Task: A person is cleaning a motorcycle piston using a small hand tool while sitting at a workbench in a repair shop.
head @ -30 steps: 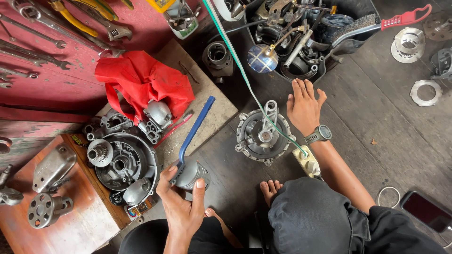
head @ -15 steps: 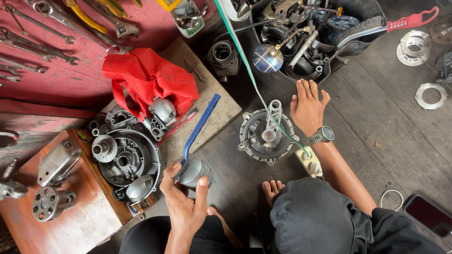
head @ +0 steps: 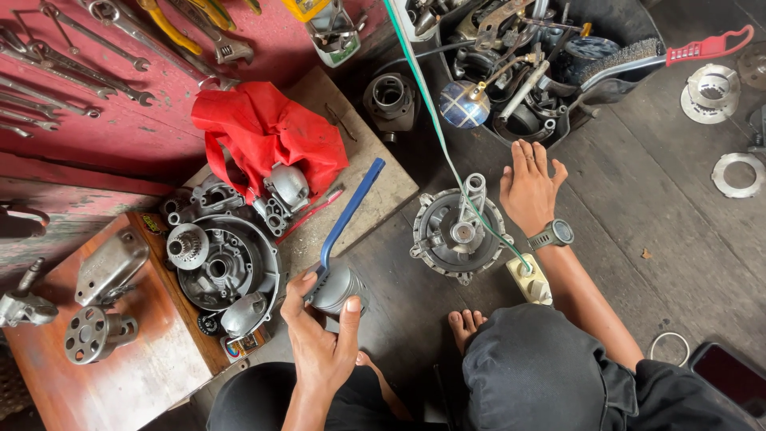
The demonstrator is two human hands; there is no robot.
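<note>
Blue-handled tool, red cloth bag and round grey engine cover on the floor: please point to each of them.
blue-handled tool (head: 351, 209), head view, middle of handle.
red cloth bag (head: 267, 136), head view, centre of cloth.
round grey engine cover (head: 447, 235), head view, left face.

A yellow label (head: 303, 8) is being shown at the top edge, just above a clear container (head: 333, 36) banded in white and green. A small round watch screen (head: 562, 232), dark with a grey rim, is being worn on a wrist right of the round engine cover (head: 447, 235). A dark, red-tinted phone screen (head: 730, 377) is being cut off at the lower right corner. A small multicoloured sticker (head: 234, 348) is being seen on the wooden board's (head: 159, 231) lower edge.
</note>
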